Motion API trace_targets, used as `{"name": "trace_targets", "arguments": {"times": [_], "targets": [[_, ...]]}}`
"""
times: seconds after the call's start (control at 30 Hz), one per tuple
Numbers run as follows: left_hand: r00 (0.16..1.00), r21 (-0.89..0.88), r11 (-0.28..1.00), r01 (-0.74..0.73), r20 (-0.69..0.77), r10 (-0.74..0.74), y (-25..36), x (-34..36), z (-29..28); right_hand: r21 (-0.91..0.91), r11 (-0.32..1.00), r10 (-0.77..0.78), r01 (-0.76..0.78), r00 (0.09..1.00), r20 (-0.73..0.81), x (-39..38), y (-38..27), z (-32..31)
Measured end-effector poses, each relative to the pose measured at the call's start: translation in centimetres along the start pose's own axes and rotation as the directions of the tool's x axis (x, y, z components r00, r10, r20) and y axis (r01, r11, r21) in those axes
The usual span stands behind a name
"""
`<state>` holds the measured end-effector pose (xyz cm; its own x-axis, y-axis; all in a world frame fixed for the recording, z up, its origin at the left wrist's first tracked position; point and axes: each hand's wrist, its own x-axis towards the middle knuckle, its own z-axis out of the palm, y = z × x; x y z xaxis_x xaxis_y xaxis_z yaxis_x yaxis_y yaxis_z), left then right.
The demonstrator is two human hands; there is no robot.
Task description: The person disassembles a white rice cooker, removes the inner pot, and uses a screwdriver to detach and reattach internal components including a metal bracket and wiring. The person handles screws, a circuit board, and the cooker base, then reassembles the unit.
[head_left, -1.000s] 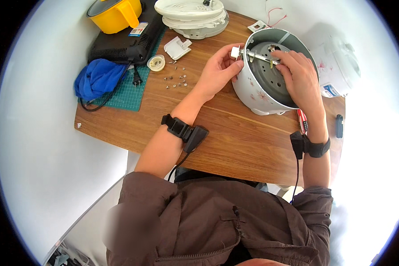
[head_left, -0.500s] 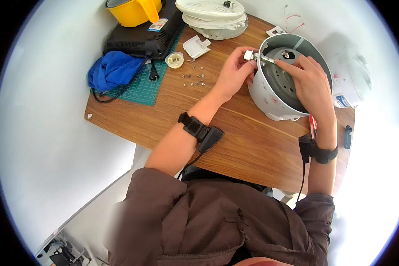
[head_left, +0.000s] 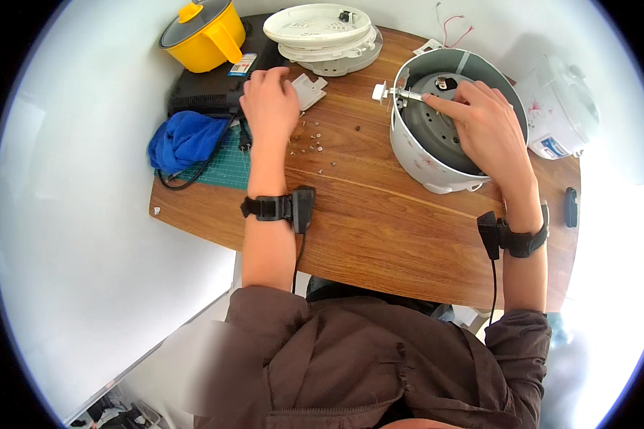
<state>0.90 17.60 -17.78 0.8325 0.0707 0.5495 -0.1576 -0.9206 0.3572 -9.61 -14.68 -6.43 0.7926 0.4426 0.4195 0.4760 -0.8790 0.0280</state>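
Tabletop (head_left: 386,236) below, half-curled hands have parted: left (head_left: 270,107), hold unclear; right (head_left: 488,123), touching metal bar (head_left: 411,94)

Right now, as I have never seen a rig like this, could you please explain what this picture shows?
There is no robot here: these are a person's bare hands, with a black device strapped to each wrist. A wide fisheye camera worn on the head looks down, so straight edges bend near the rim. The right hand reaches into an open, flower-patterned housing, its index finger at a metal bar. The left hand is beside a flat white part; its palm is hidden, so I cannot tell whether it holds anything. On the wooden table lie loose screws, a green mat, a blue cloth and a black appliance with a yellow pot on top.
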Motion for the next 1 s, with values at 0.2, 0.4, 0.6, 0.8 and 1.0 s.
{"name": "trace_targets", "arguments": {"times": [0.2, 0.4, 0.6, 0.8, 1.0], "targets": [[0.997, -0.123, 0.992, 0.002, 0.082, 0.008, -3.4, 1.8, -1.4, 0.006, 1.000, 0.012, -0.012, 1.000, 0.001, 0.0, 0.1, 0.0], [0.975, -0.285, 0.957, -0.061, 0.187, 0.118, -2.7, 1.6, -1.3, 0.012, 0.999, 0.042, -0.042, 0.999, 0.033, -0.1, 0.3, -0.2], [0.993, -0.443, 0.896, -0.040, 0.082, 0.085, -4.4, 1.0, -0.5, 0.026, 0.999, 0.045, -0.045, 0.999, 0.006, -0.3, 0.4, -0.1], [0.996, -0.516, 0.852, 0.085, 0.016, -0.090, -5.0, 0.9, 0.1, 0.075, 0.991, 0.111, -0.114, 0.993, 0.035, -1.1, 0.6, -0.3], [0.982, -0.579, 0.814, -0.047, -0.175, -0.068, -4.5, 0.8, 0.5, 0.103, 0.988, 0.113, -0.117, 0.993, 0.038, -1.1, 0.7, -0.1]]}}
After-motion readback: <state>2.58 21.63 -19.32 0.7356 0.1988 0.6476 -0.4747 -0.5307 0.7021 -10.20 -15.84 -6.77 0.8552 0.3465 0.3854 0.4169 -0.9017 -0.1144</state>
